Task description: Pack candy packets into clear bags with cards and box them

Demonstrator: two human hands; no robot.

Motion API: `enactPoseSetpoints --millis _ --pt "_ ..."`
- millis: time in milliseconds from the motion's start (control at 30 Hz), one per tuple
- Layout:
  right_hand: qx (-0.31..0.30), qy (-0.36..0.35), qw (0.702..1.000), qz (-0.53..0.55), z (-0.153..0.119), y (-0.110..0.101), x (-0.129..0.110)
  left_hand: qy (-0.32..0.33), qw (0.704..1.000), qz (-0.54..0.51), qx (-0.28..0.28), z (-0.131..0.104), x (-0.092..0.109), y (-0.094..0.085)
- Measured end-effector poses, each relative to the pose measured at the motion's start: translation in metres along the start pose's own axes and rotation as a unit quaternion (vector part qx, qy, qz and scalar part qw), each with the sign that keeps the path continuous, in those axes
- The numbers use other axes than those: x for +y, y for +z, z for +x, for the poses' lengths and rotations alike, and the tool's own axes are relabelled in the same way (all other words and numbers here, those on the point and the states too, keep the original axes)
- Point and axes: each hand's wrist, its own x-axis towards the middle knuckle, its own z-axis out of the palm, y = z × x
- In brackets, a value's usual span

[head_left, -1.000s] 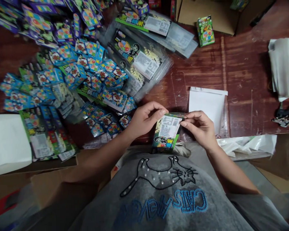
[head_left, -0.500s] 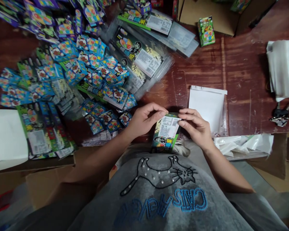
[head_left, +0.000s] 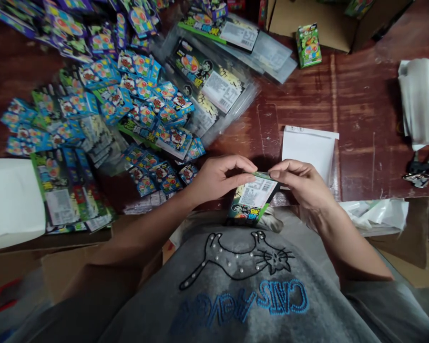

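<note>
Packet (head_left: pixel 252 196) has opposite top corners pinched by left hand (head_left: pixel 216 178) and right hand (head_left: pixel 309 185), fingers nearly closed, likely steadying its edge.

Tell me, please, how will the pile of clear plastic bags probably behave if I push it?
The clear plastic bags would probably slide over each other, since they look glossy and overlap unevenly. They may bend easily, as they look thin. The blue boxes might shift too, because they lie close beside.

head-worn view, facing forward and down, close above hands and tabletop
</note>
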Motion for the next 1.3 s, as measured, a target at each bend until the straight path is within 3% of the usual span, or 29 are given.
enactPoseSetpoints --millis 100,233,300,400,433,500,567,667,733,833,1000,1100,1167,1300 --pt "-0.018 -0.1 0.99 -0.1 -0.007 -0.004 0.001 -0.017 1.0 0.025 0.006 -0.001 -0.001 -0.001" --pt "-0.072 -0.215 0.942 -0.246 -0.012 -0.023 -0.006 -0.003 0.997 0.069 -0.025 0.009 -0.002 -0.001" --pt "-0.035 -0.244 0.912 -0.326 0.004 -0.044 -0.015 0.004 0.994 0.095 -0.052 0.021 -0.001 0.002" --pt "0.114 -0.269 0.849 -0.441 0.05 -0.086 -0.029 0.018 0.987 0.118 -0.111 0.042 0.002 0.012" --pt "0.136 -0.257 0.83 -0.476 0.067 -0.1 -0.032 0.026 0.984 0.12 -0.128 0.048 0.004 0.015" --pt "0.103 -0.204 0.818 -0.527 0.092 -0.12 -0.034 0.046 0.981 0.122 -0.144 0.057 0.005 0.02" --pt "0.046 -0.146 0.832 -0.533 0.102 -0.128 -0.033 0.062 0.981 0.126 -0.133 0.062 0.002 0.022" --pt "0.005 -0.113 0.879 -0.463 0.093 -0.12 -0.028 0.041 0.989 0.117 -0.085 0.066 -0.012 0.025" --pt "-0.013 -0.128 0.905 -0.405 0.083 -0.109 -0.026 -0.013 0.997 0.075 -0.009 0.068 -0.024 0.03" --pt "-0.024 -0.165 0.917 -0.363 0.072 -0.093 -0.03 -0.087 0.99 0.005 0.107 0.075 -0.036 0.039" --pt "-0.041 -0.233 0.903 -0.36 0.067 -0.072 -0.044 -0.084 0.994 0.031 0.062 0.087 -0.028 0.038" --pt "-0.007 -0.264 0.903 -0.339 0.067 -0.067 -0.047 -0.069 0.993 0.043 0.084 0.09 -0.025 0.031" --pt "0.011 -0.26 0.905 -0.337 0.068 -0.067 -0.046 -0.061 0.993 0.015 0.096 0.091 -0.027 0.028" --pt "-0.014 -0.214 0.917 -0.337 0.07 -0.066 -0.039 -0.066 0.992 -0.019 0.102 0.092 -0.032 0.028"
